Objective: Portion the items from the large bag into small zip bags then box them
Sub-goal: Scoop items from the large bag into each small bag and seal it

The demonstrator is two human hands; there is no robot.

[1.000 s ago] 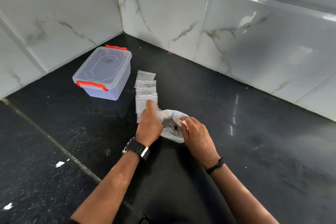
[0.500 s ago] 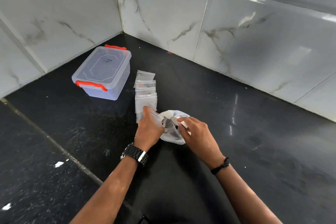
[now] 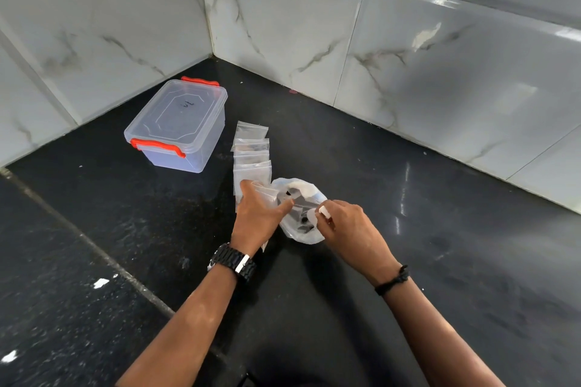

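A large clear plastic bag [image 3: 303, 236] with small dark items inside lies on the black counter. My left hand [image 3: 256, 217] grips its left edge, together with what looks like a small zip bag. My right hand [image 3: 349, 226] pinches the bag's right edge, holding the mouth apart. A row of several empty small zip bags [image 3: 251, 151] lies overlapping just beyond my left hand. A clear plastic box [image 3: 179, 126] with a shut lid and red latches stands to the far left of them.
White marble-look tiled walls [image 3: 408, 41] meet in a corner behind the box. The black speckled counter [image 3: 440, 245] stretches to the right. A grey seam runs diagonally across the surface at the left [image 3: 78, 236].
Both hands shifted slightly while working the large bag's mouth wider; the dark items inside show more. The box and the row of small bags stayed put.
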